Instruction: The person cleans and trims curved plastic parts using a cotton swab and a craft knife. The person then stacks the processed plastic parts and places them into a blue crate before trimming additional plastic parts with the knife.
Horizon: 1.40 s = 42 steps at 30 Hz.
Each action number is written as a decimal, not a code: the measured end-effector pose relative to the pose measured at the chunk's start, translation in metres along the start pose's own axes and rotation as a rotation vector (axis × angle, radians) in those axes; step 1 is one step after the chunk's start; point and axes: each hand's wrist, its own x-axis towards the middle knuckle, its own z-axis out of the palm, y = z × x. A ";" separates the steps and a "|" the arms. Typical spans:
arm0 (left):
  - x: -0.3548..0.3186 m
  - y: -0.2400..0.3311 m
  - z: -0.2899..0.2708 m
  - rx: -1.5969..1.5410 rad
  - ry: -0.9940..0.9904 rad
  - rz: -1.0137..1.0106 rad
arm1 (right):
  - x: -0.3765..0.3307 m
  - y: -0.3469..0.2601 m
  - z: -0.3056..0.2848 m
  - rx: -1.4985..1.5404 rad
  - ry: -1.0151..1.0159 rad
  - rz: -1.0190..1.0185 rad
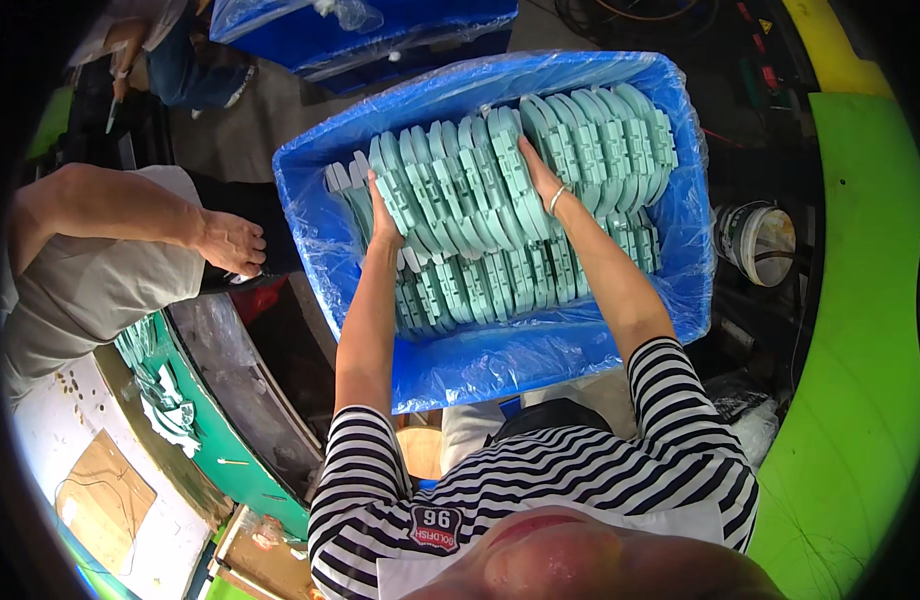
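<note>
A row of pale green moulded plastic parts (pixel 450 190), standing on edge side by side, is squeezed between my two hands. My left hand (pixel 382 215) presses its left end, fingers pointing up along the outermost part. At the other end, my right hand (pixel 542 178) has its fingers against the last part of the row; a bracelet circles that wrist. More green parts stand to the right of my right hand, and another row lies nearer to me. All of them sit in a large blue bin (pixel 500 375) lined with clear plastic film.
At left, another person's arm (pixel 130 205) reaches in, the hand by the bin. A second person stands at the far left. Another blue bin (pixel 360 40) is beyond mine. To the right are a white bucket (pixel 765 245) and a green surface (pixel 860 300); green scraps (pixel 165 400) lie lower left.
</note>
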 end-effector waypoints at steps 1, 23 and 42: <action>0.001 0.001 -0.004 0.043 0.020 0.037 | 0.002 -0.001 0.005 -0.086 0.083 -0.013; -0.006 0.002 0.021 0.234 -0.035 0.008 | -0.034 -0.019 0.052 -1.382 0.307 -1.109; 0.011 -0.035 -0.019 0.469 0.364 0.310 | -0.036 -0.010 0.074 -1.667 0.188 -1.161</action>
